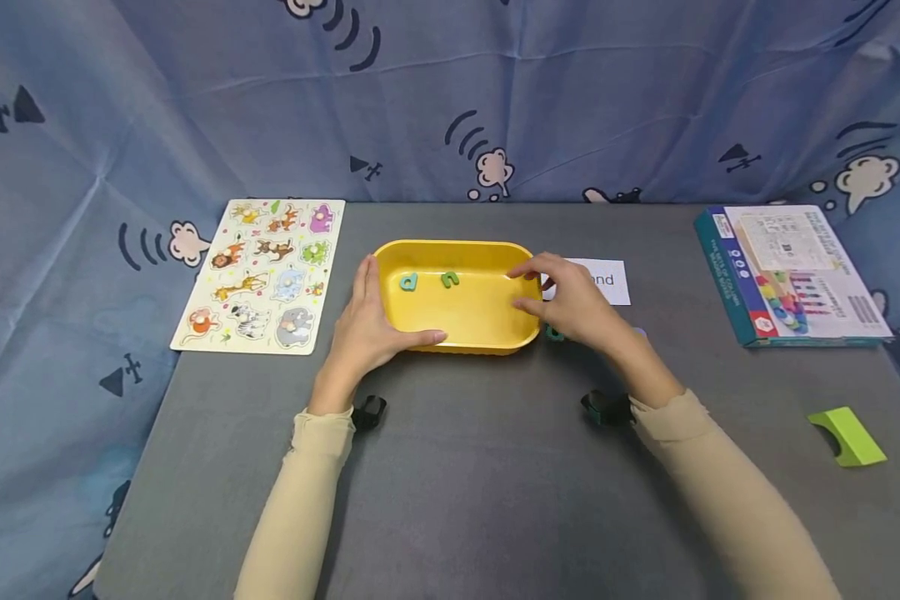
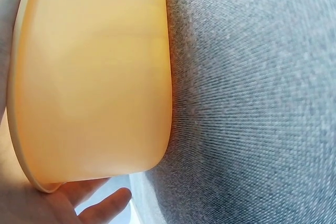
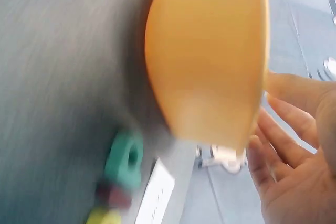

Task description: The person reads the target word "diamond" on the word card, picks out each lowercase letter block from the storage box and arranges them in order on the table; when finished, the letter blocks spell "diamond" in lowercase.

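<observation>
Head view: right hand (image 1: 573,302) covers start of word on white card (image 1: 607,283); green letter (image 1: 555,333) partly hidden. Right wrist view: red piece (image 3: 113,195) blurred; yellow piece (image 3: 103,217) blurred, cut off below.

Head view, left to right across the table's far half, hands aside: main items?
Cream animal-picture puzzle board, yellow rounded plastic tray containing turquoise letter then green letter, white rectangular printed card, teal-and-white rectangular box.

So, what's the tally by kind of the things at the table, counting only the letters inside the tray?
Yellow tray: 1
Letters in the tray: 2
Animal board: 1
White card: 1
Box: 1
Green arch block: 1
Total: 7

The small pieces beside the tray, partly hidden or blurred, are left out.
</observation>
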`<action>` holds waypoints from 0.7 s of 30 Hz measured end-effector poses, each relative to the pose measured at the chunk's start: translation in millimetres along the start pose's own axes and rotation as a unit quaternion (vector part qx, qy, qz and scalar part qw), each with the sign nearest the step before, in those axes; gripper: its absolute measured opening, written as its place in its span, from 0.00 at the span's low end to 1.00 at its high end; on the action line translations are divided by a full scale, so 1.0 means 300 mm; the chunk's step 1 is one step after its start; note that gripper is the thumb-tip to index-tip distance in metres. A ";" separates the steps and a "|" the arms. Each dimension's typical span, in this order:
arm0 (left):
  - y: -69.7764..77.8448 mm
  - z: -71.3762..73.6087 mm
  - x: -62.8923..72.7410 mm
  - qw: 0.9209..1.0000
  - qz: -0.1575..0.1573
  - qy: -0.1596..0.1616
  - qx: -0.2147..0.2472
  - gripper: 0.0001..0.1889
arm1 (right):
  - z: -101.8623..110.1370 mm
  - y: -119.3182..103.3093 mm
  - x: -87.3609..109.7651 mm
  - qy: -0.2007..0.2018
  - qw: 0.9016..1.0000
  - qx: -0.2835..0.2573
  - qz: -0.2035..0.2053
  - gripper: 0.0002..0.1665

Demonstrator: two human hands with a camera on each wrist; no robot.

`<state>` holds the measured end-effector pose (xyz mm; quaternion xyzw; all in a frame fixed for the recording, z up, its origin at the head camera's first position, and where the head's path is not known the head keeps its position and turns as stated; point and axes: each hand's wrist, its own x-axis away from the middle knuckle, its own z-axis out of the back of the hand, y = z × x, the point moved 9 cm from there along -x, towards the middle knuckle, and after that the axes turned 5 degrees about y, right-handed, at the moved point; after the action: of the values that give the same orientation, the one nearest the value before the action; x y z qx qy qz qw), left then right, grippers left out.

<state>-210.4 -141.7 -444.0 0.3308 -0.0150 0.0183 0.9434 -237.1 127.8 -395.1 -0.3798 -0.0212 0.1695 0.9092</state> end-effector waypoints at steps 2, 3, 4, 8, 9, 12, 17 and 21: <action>-0.002 0.000 0.001 1.000 0.002 -0.001 0.001 0.82 | -0.042 -0.021 -0.021 -0.011 1.000 0.000 0.004 0.24; -0.002 -0.001 0.002 1.000 0.003 -0.002 0.001 0.82 | -0.061 -0.027 -0.029 -0.016 1.000 0.000 0.001 0.24; -0.002 -0.002 0.002 1.000 0.003 -0.003 0.001 0.82 | -0.078 -0.034 -0.037 -0.018 1.000 0.000 0.002 0.25; 0.001 -0.001 0.000 1.000 0.002 0.000 0.000 0.83 | -0.141 -0.052 -0.063 -0.032 0.999 0.023 0.008 0.27; 0.002 0.000 -0.001 1.000 0.001 0.000 0.000 0.83 | -0.154 -0.053 -0.068 -0.040 0.998 0.038 0.005 0.29; 0.003 0.003 -0.003 1.000 0.000 0.002 -0.001 0.82 | -0.187 -0.059 -0.085 -0.062 0.995 0.078 0.000 0.34; 0.001 0.006 -0.002 1.000 0.003 0.001 -0.005 0.82 | -0.222 -0.080 -0.121 -0.079 0.994 0.075 0.010 0.37; 0.000 0.004 0.001 1.000 0.003 -0.003 -0.006 0.82 | -0.253 -0.083 -0.149 -0.089 0.994 0.054 0.017 0.38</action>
<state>-210.0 -142.3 -443.1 0.3255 -0.0187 0.0206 0.9451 -259.3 45.0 -427.7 -0.3137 -0.0863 0.2188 0.9199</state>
